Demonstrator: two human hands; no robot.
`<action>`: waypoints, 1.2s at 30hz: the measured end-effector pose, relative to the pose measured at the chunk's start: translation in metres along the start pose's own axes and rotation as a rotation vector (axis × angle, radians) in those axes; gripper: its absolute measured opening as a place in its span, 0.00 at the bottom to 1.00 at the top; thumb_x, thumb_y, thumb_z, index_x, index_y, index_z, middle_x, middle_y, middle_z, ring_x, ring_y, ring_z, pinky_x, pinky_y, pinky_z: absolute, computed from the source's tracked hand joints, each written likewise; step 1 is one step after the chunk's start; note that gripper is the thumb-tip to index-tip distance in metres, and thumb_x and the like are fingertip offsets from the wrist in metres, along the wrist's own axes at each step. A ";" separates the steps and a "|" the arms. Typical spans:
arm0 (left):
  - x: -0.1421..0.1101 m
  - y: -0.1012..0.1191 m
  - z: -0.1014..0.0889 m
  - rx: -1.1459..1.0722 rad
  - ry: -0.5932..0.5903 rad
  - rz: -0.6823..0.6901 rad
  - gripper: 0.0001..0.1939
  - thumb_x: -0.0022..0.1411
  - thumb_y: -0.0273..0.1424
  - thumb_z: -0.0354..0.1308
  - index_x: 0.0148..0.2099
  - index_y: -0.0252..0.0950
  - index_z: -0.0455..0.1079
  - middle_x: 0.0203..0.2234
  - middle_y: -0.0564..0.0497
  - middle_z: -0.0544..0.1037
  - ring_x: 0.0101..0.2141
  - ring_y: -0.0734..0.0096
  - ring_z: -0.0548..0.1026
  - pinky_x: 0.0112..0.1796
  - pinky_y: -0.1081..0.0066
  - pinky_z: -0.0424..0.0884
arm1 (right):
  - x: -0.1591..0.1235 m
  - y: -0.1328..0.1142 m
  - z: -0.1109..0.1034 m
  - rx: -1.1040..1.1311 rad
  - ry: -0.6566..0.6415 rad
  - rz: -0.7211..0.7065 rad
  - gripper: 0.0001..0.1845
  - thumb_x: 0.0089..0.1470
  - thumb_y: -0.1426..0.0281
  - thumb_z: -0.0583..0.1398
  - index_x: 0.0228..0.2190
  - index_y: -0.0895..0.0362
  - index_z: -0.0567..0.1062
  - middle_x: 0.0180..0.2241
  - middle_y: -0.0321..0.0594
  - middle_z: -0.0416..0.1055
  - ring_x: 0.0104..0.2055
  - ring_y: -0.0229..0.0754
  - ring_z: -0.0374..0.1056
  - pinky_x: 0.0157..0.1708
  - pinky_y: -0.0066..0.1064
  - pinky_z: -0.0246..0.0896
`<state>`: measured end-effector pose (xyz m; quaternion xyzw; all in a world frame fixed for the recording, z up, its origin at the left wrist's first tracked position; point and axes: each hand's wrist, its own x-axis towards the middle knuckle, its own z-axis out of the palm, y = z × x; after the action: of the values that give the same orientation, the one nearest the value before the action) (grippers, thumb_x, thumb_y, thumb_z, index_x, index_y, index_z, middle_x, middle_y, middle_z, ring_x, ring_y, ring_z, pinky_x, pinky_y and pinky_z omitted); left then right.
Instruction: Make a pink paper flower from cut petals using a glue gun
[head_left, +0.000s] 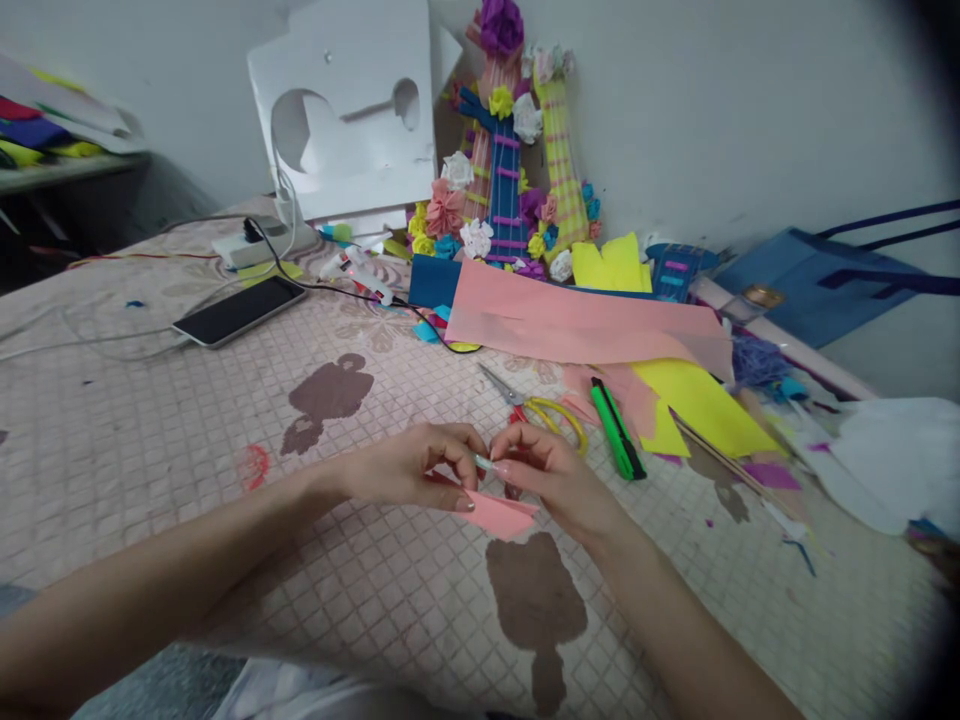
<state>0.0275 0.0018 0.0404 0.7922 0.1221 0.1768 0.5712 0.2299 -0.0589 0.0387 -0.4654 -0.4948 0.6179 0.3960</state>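
Both my hands meet over the patterned bed cover near the middle of the view. My left hand (416, 468) pinches a small folded pink paper piece (499, 515) from the left. My right hand (547, 478) grips the same pink paper from the right, fingers curled over its top edge. The paper hangs below my fingers as a pointed, folded shape. Just behind my hands lie scissors (536, 405) with yellow handles and a green utility knife (616, 428).
A large pink sheet (585, 322) and yellow sheets (701, 400) lie at the back right. A paper-flower craft tower (510, 170) stands by the wall. A phone (240, 310), a power strip with cables (259, 245) and a glue gun (360, 272) sit at the back left. A blue bag (817, 280) rests at right.
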 end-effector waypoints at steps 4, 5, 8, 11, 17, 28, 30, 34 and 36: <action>0.001 0.000 -0.001 -0.027 0.010 -0.005 0.03 0.56 0.26 0.61 0.31 0.31 0.70 0.39 0.46 0.69 0.39 0.72 0.70 0.38 0.74 0.67 | 0.001 0.000 -0.004 0.008 -0.009 -0.026 0.09 0.46 0.67 0.65 0.30 0.55 0.72 0.28 0.31 0.66 0.26 0.30 0.61 0.26 0.24 0.56; 0.001 -0.001 -0.002 -0.036 0.012 -0.003 0.03 0.56 0.26 0.61 0.31 0.31 0.70 0.39 0.46 0.69 0.38 0.72 0.70 0.38 0.74 0.67 | 0.001 0.000 -0.006 0.009 -0.016 -0.029 0.09 0.46 0.67 0.65 0.31 0.55 0.72 0.29 0.32 0.67 0.27 0.31 0.61 0.27 0.24 0.57; 0.001 -0.002 -0.003 -0.057 0.013 -0.004 0.04 0.56 0.27 0.61 0.31 0.31 0.70 0.38 0.47 0.69 0.37 0.73 0.70 0.37 0.74 0.67 | 0.002 0.001 -0.008 0.007 -0.019 -0.023 0.10 0.46 0.67 0.65 0.32 0.54 0.72 0.30 0.32 0.66 0.27 0.31 0.60 0.27 0.25 0.56; 0.000 -0.003 -0.002 -0.054 0.021 0.002 0.04 0.55 0.27 0.61 0.32 0.31 0.70 0.38 0.47 0.69 0.38 0.73 0.70 0.38 0.74 0.67 | 0.002 0.002 -0.006 -0.015 -0.006 -0.029 0.09 0.46 0.68 0.65 0.31 0.54 0.72 0.28 0.31 0.65 0.26 0.31 0.59 0.25 0.25 0.53; -0.001 -0.003 0.000 -0.035 0.038 0.006 0.05 0.56 0.29 0.62 0.31 0.32 0.71 0.39 0.47 0.70 0.39 0.71 0.70 0.38 0.74 0.68 | 0.002 0.004 -0.003 -0.013 -0.003 -0.020 0.09 0.45 0.68 0.65 0.31 0.54 0.71 0.26 0.31 0.64 0.25 0.32 0.57 0.24 0.25 0.50; 0.002 -0.002 -0.002 -0.035 0.035 -0.012 0.06 0.56 0.30 0.61 0.31 0.31 0.70 0.38 0.47 0.69 0.37 0.72 0.70 0.37 0.72 0.67 | 0.002 0.001 -0.007 -0.027 -0.009 -0.040 0.10 0.45 0.68 0.65 0.32 0.54 0.72 0.29 0.32 0.67 0.28 0.32 0.61 0.28 0.25 0.56; 0.002 -0.001 -0.002 -0.033 0.032 -0.015 0.06 0.56 0.30 0.61 0.31 0.32 0.70 0.38 0.47 0.69 0.37 0.72 0.70 0.37 0.73 0.67 | 0.002 0.001 -0.009 -0.025 -0.007 -0.038 0.10 0.45 0.68 0.66 0.32 0.54 0.72 0.30 0.32 0.67 0.29 0.32 0.62 0.28 0.25 0.56; 0.001 -0.001 -0.001 -0.038 0.042 -0.010 0.05 0.56 0.29 0.61 0.31 0.32 0.70 0.38 0.48 0.69 0.37 0.73 0.70 0.37 0.74 0.67 | 0.003 0.003 -0.008 -0.044 0.016 -0.018 0.11 0.44 0.68 0.66 0.31 0.54 0.72 0.29 0.32 0.66 0.28 0.33 0.61 0.27 0.25 0.56; 0.001 -0.001 0.000 -0.036 0.044 -0.010 0.04 0.56 0.28 0.61 0.31 0.32 0.70 0.38 0.48 0.69 0.36 0.74 0.70 0.37 0.74 0.67 | 0.002 0.003 -0.007 -0.044 0.018 -0.008 0.10 0.44 0.68 0.66 0.31 0.54 0.72 0.29 0.32 0.66 0.28 0.33 0.61 0.26 0.25 0.55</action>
<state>0.0285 0.0027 0.0393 0.7772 0.1354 0.1938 0.5832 0.2362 -0.0554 0.0345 -0.4777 -0.5067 0.6008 0.3926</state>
